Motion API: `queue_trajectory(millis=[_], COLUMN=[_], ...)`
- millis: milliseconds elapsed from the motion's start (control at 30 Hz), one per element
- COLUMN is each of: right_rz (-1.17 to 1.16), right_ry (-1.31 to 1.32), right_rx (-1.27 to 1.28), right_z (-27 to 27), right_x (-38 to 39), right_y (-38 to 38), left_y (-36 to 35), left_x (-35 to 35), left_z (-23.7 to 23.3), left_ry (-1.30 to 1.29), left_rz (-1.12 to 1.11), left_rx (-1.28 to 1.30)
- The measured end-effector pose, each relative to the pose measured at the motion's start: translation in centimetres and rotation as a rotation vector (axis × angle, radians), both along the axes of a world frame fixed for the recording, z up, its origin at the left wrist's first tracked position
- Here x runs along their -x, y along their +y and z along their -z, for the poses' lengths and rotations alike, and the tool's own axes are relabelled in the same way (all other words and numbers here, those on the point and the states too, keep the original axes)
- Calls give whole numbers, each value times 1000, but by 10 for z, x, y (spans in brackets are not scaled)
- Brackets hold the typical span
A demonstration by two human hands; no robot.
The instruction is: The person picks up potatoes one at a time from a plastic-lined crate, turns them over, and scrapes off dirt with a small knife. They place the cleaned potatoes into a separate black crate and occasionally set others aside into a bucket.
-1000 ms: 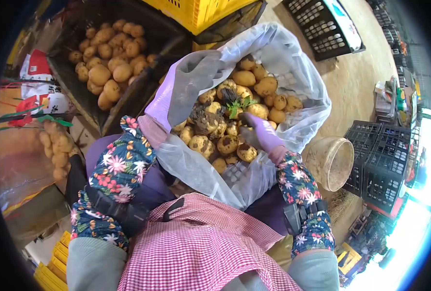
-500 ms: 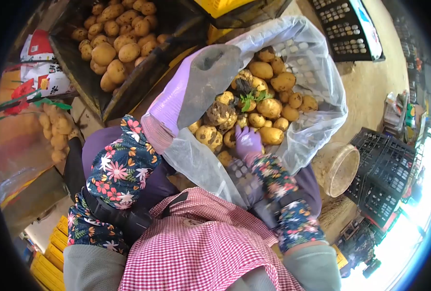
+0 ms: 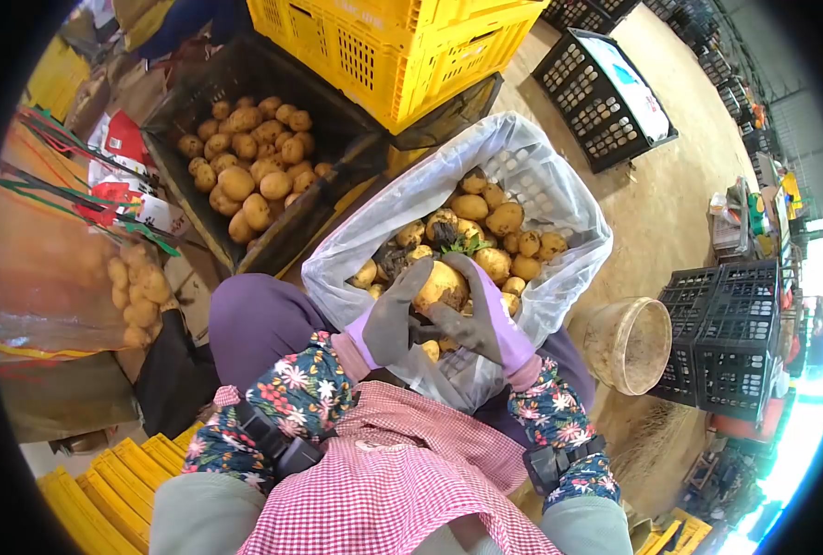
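A large potato (image 3: 440, 288) with dirt patches is held between my two hands over a crate lined with clear plastic (image 3: 569, 254). My left hand (image 3: 391, 316), in a purple glove with a dark grey palm, closes on its left side. On its right side sits my right hand (image 3: 482, 319), gloved the same way, with the fingers curled around and under. Several soil-marked potatoes (image 3: 505, 219) lie in the crate beyond my hands. A green leafy sprig (image 3: 467, 245) rests among them. The potatoes directly beneath my hands are partly hidden.
At the upper left stands a dark-lined crate (image 3: 175, 176) of cleaner-looking potatoes. A yellow crate (image 3: 356, 55) rises behind. Black crates stand at upper right (image 3: 606, 102) and right (image 3: 726, 338), near a dirty white bucket (image 3: 629, 347). Bagged potatoes (image 3: 138, 296) are at the left.
My right hand has come up out of the potatoes, and my left hand has moved in from the crate's left edge. Both now hold one large potato. The camera view has shifted.
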State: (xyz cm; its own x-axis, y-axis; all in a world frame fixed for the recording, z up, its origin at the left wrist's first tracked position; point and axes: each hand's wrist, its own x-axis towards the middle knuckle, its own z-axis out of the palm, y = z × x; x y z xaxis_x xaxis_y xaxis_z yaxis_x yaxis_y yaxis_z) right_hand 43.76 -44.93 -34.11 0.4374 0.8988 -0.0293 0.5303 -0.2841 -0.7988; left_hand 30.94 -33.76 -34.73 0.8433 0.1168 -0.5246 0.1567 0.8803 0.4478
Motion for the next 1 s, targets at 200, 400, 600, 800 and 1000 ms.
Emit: queue_trajectory(millis=[200,400,600,800,1000], right_rz=[-19,384,69,112,96], right_ry=[-170,432,496,139,824], right_rx=[-137,-140,-365,-187,-271], right_z=[6,37,22,27,-16], right_x=[10,-9,-9,-2,-20], right_y=[0,3,-9,-9,-13], left_y=[-14,-22,-8,-2,9], left_x=[2,-1,-12,-12,-14], left_z=[36,17,3,-8,-11], left_ry=[-162,-99,-84,-124,-199], left_rz=[26,-19,-80,-46,96], left_rx=[-35,18,-64,-24,-1022])
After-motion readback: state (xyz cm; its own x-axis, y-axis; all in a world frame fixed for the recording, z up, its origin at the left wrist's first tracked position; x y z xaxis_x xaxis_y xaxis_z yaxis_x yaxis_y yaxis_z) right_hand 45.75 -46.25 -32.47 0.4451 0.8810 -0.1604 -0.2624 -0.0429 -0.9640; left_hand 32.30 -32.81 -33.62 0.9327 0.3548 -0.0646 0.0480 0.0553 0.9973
